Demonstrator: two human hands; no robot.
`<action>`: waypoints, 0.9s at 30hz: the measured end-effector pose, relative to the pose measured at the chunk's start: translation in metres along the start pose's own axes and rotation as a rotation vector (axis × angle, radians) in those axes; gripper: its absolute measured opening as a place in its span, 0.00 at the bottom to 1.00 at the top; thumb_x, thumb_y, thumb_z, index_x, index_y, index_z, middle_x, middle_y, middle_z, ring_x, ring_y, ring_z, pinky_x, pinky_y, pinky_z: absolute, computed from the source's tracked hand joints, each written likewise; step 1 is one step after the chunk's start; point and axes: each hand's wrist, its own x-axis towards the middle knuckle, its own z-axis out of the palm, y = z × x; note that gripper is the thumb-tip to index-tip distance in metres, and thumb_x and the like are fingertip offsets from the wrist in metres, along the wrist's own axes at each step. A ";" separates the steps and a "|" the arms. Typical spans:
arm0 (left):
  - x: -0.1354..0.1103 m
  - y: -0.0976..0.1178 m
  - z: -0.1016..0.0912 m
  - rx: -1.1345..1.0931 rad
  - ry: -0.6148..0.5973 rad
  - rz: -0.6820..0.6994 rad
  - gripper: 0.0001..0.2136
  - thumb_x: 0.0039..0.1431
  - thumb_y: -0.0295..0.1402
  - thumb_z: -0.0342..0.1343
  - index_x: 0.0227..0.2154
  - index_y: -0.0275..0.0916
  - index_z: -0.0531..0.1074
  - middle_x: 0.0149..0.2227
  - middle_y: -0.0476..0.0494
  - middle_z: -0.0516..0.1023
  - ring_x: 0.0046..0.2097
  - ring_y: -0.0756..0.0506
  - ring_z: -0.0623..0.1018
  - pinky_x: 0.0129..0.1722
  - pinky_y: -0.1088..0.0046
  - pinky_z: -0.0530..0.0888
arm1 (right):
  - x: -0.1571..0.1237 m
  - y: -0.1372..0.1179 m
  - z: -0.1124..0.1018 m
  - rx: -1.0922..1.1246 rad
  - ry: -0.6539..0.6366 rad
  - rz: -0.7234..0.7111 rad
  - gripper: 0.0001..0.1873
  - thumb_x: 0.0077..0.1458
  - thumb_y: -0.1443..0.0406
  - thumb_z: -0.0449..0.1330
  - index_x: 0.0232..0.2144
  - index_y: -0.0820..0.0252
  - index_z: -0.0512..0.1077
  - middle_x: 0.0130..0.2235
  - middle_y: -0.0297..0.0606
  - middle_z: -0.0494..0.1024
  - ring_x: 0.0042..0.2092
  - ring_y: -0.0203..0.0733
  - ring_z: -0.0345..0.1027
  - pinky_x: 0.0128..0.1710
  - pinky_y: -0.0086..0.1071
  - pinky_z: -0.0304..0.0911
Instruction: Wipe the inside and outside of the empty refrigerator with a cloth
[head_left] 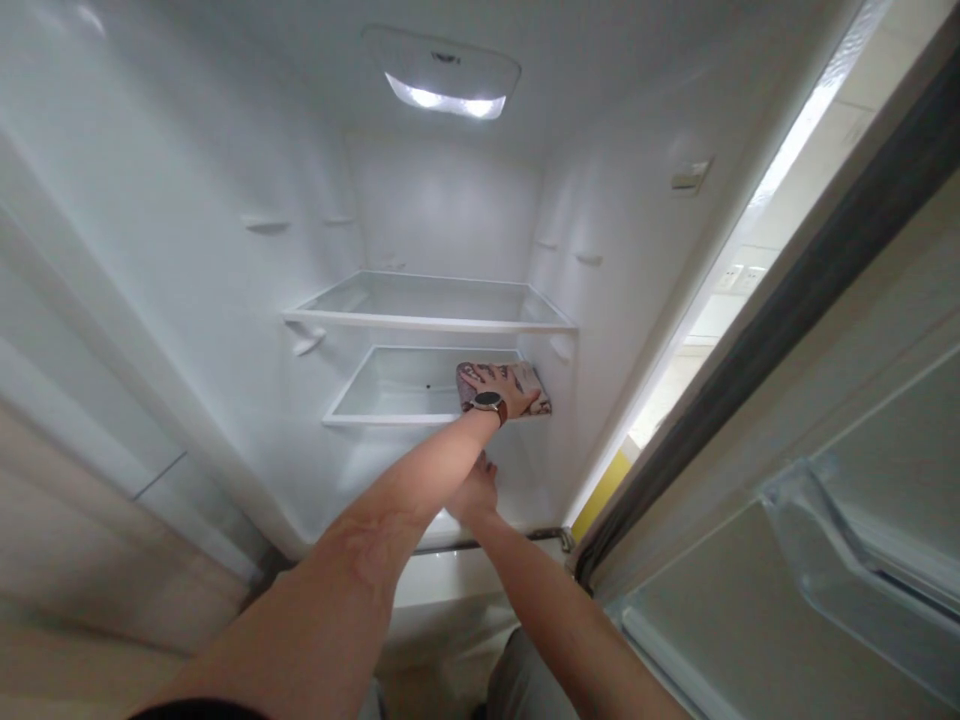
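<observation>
My left hand, with a round watch on a brown strap at its wrist, presses on a folded patterned cloth. The cloth lies at the right end of the lower glass shelf inside a fridge. Its fingers are spread over the cloth, with the thumb toward the right edge. Lower down, below that shelf's front edge, my right hand is closed, its fingers curled and partly hidden by my left forearm. A small dark patch shows at its fingertips; what it is I cannot make out.
An upper glass shelf spans the fridge above. A lit lamp is in the ceiling. Shelf supports jut from the side walls. On the right the open door carries a clear door bin.
</observation>
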 end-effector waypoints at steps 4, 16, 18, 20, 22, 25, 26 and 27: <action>0.013 0.001 0.002 -0.028 -0.003 0.022 0.50 0.58 0.69 0.37 0.76 0.41 0.55 0.77 0.28 0.50 0.74 0.11 0.44 0.64 0.20 0.37 | 0.001 -0.001 -0.001 -0.039 -0.020 0.001 0.30 0.66 0.58 0.52 0.68 0.50 0.68 0.69 0.47 0.68 0.69 0.63 0.56 0.66 0.58 0.53; 0.073 -0.012 -0.002 -0.107 -0.036 0.050 0.47 0.61 0.66 0.42 0.74 0.39 0.58 0.77 0.26 0.50 0.74 0.12 0.42 0.64 0.21 0.34 | 0.003 0.002 0.004 -0.006 -0.042 -0.021 0.29 0.67 0.54 0.51 0.68 0.44 0.65 0.71 0.38 0.64 0.74 0.65 0.47 0.68 0.64 0.50; 0.085 -0.014 0.000 -0.093 -0.030 0.052 0.46 0.61 0.66 0.41 0.74 0.41 0.59 0.77 0.28 0.50 0.74 0.11 0.43 0.64 0.20 0.35 | 0.003 0.003 0.005 -0.025 -0.037 -0.021 0.28 0.68 0.54 0.49 0.66 0.47 0.67 0.70 0.40 0.65 0.73 0.65 0.47 0.68 0.64 0.51; 0.096 -0.017 0.002 -0.089 -0.038 0.052 0.46 0.61 0.67 0.42 0.75 0.43 0.58 0.77 0.29 0.50 0.74 0.12 0.43 0.64 0.20 0.35 | 0.003 0.004 0.006 -0.044 -0.032 -0.024 0.27 0.68 0.54 0.49 0.65 0.48 0.67 0.70 0.39 0.65 0.73 0.65 0.47 0.67 0.63 0.52; 0.102 -0.020 0.004 -0.105 -0.044 0.053 0.47 0.60 0.67 0.43 0.75 0.42 0.58 0.77 0.29 0.49 0.74 0.12 0.42 0.64 0.20 0.35 | 0.003 0.004 0.007 -0.054 -0.032 -0.034 0.27 0.67 0.54 0.49 0.66 0.47 0.66 0.70 0.38 0.64 0.73 0.65 0.48 0.67 0.63 0.53; 0.102 -0.022 0.004 -0.130 -0.036 0.066 0.47 0.60 0.67 0.43 0.75 0.42 0.57 0.78 0.29 0.48 0.75 0.12 0.42 0.65 0.21 0.35 | 0.004 0.005 0.008 -0.052 -0.034 -0.039 0.28 0.67 0.55 0.50 0.66 0.47 0.66 0.70 0.38 0.64 0.73 0.65 0.48 0.67 0.63 0.53; 0.098 -0.022 0.004 -0.130 -0.030 0.068 0.47 0.60 0.66 0.43 0.75 0.42 0.57 0.78 0.29 0.48 0.75 0.13 0.41 0.65 0.21 0.35 | 0.004 0.005 0.008 -0.049 -0.033 -0.035 0.27 0.67 0.55 0.50 0.66 0.47 0.66 0.70 0.39 0.65 0.73 0.65 0.48 0.67 0.63 0.53; 0.094 -0.022 0.003 -0.126 -0.028 0.065 0.47 0.61 0.66 0.42 0.75 0.42 0.56 0.78 0.30 0.48 0.75 0.13 0.41 0.65 0.21 0.35 | 0.004 0.005 0.008 -0.046 -0.034 -0.031 0.27 0.67 0.55 0.50 0.66 0.47 0.67 0.70 0.39 0.65 0.73 0.65 0.48 0.67 0.62 0.53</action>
